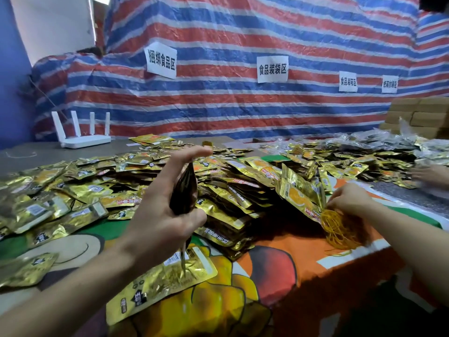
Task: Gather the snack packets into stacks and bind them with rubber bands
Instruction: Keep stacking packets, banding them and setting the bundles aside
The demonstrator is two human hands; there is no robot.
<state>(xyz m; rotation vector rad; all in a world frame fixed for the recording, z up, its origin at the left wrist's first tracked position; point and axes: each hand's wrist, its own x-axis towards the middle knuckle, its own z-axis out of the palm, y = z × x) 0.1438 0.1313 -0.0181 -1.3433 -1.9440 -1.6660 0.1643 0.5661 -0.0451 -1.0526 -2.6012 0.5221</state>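
My left hand (165, 203) grips a stack of snack packets (184, 190) edge-on, thumb on top and fingers curled round it, raised above the table. A big heap of gold snack packets (230, 181) covers the table behind it. One gold packet (162, 278) lies flat near the front, under my left wrist. My right hand (349, 199) reaches into a tangled pile of yellow rubber bands (340, 229) at the right, its fingers curled into the bands. Whether it pinches a band is unclear.
A white router (85, 139) with several antennas stands at the back left. Another person's hand (430, 175) works at the far right among more packets. Cardboard boxes (422, 115) are stacked at the back right. A striped tarp with paper signs forms the back wall.
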